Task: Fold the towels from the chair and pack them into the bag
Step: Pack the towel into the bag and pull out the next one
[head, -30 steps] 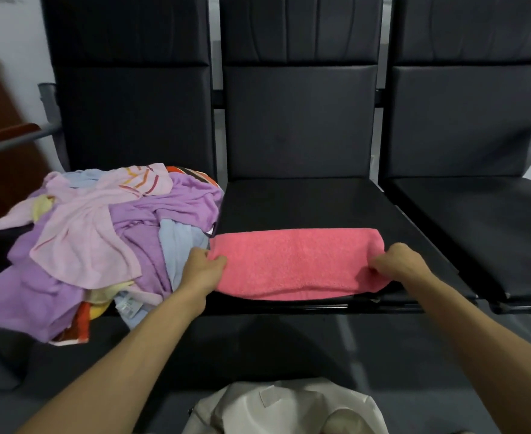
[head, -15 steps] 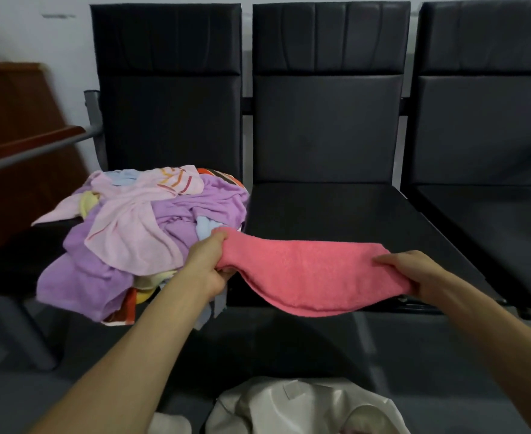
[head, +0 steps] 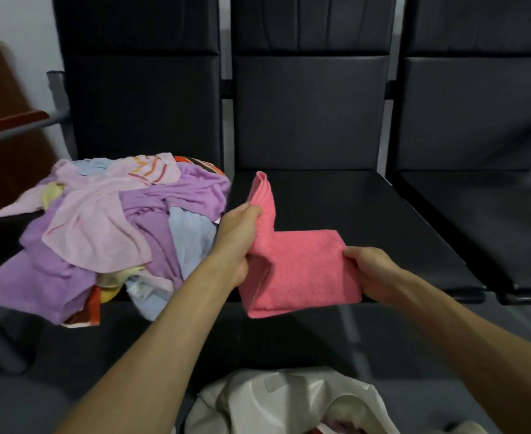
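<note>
1. My left hand [head: 242, 236] grips the pink towel [head: 304, 270] by its raised left end; my right hand [head: 372, 270] pinches its right edge.
2. It hangs above the middle chair [head: 351, 208] at the near edge, with the white bag [head: 289, 402] nearer, below.

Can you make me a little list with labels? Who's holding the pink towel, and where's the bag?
pink towel: partly folded, held in front of the middle chair
left hand: grips the towel's left end, raised
right hand: holds the towel's right edge
towel pile: unfolded, on the left chair
bag: white, low down, below the hands
</note>
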